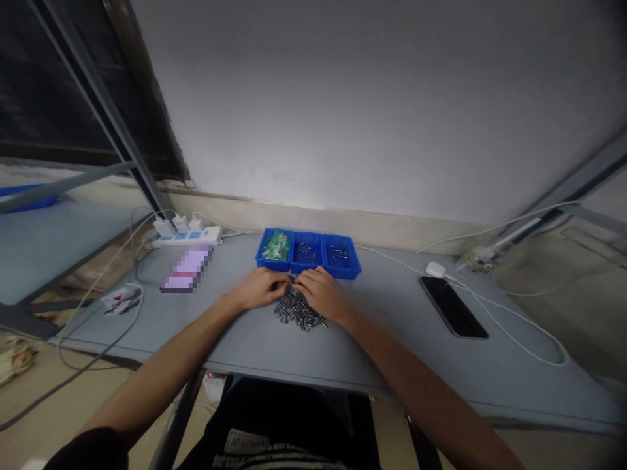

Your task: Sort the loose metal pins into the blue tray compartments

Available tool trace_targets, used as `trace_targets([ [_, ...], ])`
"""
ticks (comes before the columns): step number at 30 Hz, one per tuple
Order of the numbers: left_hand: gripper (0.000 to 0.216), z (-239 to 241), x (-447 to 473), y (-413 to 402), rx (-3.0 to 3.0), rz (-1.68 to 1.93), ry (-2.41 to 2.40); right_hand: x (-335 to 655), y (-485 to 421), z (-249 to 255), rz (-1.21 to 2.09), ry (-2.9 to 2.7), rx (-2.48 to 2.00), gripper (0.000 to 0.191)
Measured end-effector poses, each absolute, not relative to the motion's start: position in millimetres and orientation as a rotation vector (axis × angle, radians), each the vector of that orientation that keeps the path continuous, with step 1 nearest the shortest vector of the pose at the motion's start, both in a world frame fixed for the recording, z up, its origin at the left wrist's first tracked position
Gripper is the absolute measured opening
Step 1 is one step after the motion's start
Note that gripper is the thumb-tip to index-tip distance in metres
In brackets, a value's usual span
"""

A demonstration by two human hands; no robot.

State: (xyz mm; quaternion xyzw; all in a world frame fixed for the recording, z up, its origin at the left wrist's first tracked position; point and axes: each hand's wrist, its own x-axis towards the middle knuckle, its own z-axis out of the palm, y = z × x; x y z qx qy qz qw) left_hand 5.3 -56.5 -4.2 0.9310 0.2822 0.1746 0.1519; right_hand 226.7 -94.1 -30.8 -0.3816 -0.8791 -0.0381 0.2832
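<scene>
A loose pile of small dark metal pieces that look like screws (300,312) lies on the grey table in front of me. At the pile's far left edge is my left hand (259,288), its fingers pinched together. My right hand (321,294) reaches over the right side of the pile, fingers curled and closed, tips close to those of the left. Whatever sits between the fingertips is too small to make out. Just beyond both hands are three joined blue bins: the left bin (274,266) with a green-tinted plastic bag (278,246), the middle bin (306,267) and the right bin (343,271) with a few metal pieces.
A lit phone (187,269) and a white power strip (189,237) with plugs are at the left. On the right, a dark phone (453,307) lies beside a white charger (435,269) and its cable. A wall rises behind the table (392,313).
</scene>
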Motion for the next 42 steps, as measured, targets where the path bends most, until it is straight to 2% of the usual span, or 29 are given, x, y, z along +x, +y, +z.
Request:
trace_targets([
  [5,0.022,-3.2,5.6,-57.6,2.658,0.516,0.81,226.9,-94.0,-30.9,-0.07,-2.318,-0.995,0.012],
  [9,0.022,-2.6,6.2,-58.2,2.664,0.516,0.794,226.5,-93.9,-31.4,-0.097,-2.349,-1.02,0.019],
  [13,0.022,-2.7,6.3,-58.2,2.654,0.51,0.803,226.7,-93.6,-31.9,-0.061,-2.318,-1.021,0.012],
  [17,0.023,-2.2,6.7,-58.8,2.663,0.502,0.805,226.5,-93.9,-30.9,-0.101,-2.357,-1.024,0.017],
  [21,0.024,-0.9,7.5,-59.9,2.655,0.502,0.802,226.0,-94.7,-29.6,-0.076,-2.351,-1.022,0.012],
  [33,0.023,-5.1,8.3,-59.0,2.666,0.501,0.787,226.4,-95.6,-28.0,-0.111,-2.357,-1.005,0.019],
  [38,0.023,-5.3,8.0,-59.0,2.639,0.509,0.794,226.5,-95.8,-28.2,-0.063,-2.319,-0.989,0.009],
  [42,0.022,-8.4,7.8,-57.8,2.632,0.536,0.783,226.1,-95.2,-29.5,-0.131,-2.338,-0.995,0.017],
])
